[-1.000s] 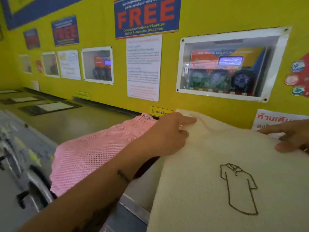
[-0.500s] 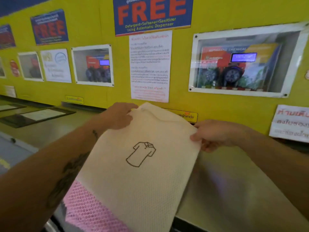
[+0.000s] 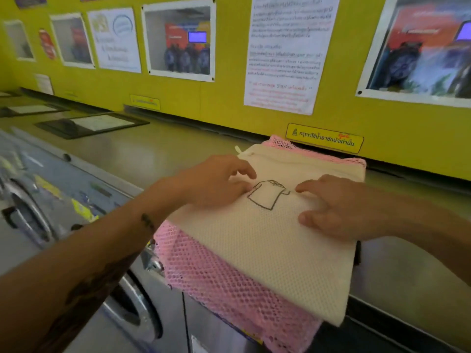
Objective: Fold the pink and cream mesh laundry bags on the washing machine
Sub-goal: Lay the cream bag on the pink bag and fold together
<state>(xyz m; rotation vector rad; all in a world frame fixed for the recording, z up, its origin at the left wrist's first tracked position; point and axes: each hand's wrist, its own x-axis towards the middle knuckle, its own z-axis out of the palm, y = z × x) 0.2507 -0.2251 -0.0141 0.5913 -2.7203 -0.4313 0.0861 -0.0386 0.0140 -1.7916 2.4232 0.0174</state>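
Note:
A cream mesh laundry bag point(image 3: 275, 250) with a black shirt outline lies flat on top of a pink mesh laundry bag point(image 3: 219, 278). Both rest on the steel top of the washing machine point(image 3: 407, 273). The pink bag sticks out at the left and front, and its front edge hangs over the machine's edge. A strip of pink also shows behind the cream bag by the wall. My left hand point(image 3: 216, 182) rests palm down on the cream bag left of the shirt drawing. My right hand point(image 3: 339, 205) presses flat on it to the right, fingers spread.
The yellow wall point(image 3: 229, 103) with posters and a yellow sticker point(image 3: 323, 137) stands right behind the bags. Bare steel machine tops point(image 3: 142, 146) stretch away to the left with black-framed lids. A round washer door point(image 3: 132, 309) is below the front edge.
The cream bag was held up by its top corners; now it lies flat on the pink bag, and both hands have let go and rest on top of it.

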